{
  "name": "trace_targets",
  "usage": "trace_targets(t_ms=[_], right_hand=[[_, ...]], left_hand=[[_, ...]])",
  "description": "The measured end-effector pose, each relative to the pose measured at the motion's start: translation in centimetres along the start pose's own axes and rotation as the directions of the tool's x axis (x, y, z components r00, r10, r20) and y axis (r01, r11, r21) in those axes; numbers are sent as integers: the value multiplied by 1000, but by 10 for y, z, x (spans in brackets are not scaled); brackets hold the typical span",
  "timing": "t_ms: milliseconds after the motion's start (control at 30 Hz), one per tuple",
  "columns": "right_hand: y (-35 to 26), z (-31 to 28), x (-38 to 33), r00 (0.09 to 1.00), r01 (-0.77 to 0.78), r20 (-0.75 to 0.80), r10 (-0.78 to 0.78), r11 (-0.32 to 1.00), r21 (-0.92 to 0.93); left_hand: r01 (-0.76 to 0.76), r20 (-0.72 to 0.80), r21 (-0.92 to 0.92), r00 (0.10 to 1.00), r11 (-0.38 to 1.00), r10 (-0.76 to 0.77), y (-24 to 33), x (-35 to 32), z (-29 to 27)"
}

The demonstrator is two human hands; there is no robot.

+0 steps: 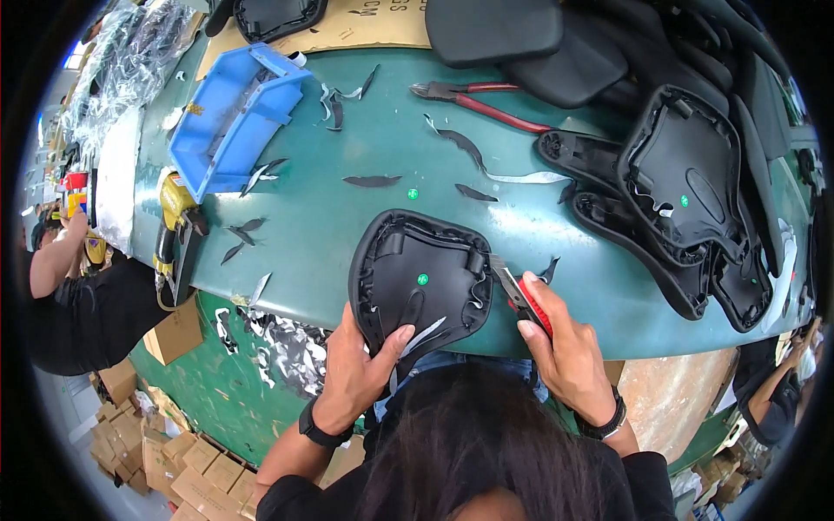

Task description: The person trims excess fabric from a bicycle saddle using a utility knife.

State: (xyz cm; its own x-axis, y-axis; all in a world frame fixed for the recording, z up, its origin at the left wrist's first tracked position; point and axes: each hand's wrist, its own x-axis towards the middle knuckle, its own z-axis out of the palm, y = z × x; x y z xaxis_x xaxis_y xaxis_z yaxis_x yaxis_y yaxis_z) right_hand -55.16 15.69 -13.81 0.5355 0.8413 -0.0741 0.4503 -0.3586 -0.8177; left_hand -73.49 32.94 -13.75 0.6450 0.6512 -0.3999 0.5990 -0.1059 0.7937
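Left hand [356, 369] clamped on near end of upturned seat [423, 278], long axis running away across bench [347, 217]; right hand [565, 352] closed around red-handled cutter [521, 300], blade at seat's right edge.

The seat cover [423, 280] looks like matt black plastic edged with wrinkled vinyl, the cutter [524, 301] has a red plastic grip, and the table [347, 208] shows smooth green paint.

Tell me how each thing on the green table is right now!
Black padded bike seat: upside down, held by left hand.
Red-handled cutter: in right hand, blade at seat's edge.
Red-handled pliers: lying flat, untouched.
Blue plastic bin: tilted, open.
Pile of black seat shells: stacked, undersides up.
Yellow power tool: hanging off green table edge.
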Motion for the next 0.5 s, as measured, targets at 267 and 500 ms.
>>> trace_targets(t_ms=[267,500], right_hand=[[-16,1,-15,956,-206,208,204,978,-15],[-35,-6,-40,898,-363,276,344,932,20]], left_hand=[[42,-78,-123,996,991,-52,-10,-7,15],[-189,-257,102,943,977,209,-17,-20,30]])
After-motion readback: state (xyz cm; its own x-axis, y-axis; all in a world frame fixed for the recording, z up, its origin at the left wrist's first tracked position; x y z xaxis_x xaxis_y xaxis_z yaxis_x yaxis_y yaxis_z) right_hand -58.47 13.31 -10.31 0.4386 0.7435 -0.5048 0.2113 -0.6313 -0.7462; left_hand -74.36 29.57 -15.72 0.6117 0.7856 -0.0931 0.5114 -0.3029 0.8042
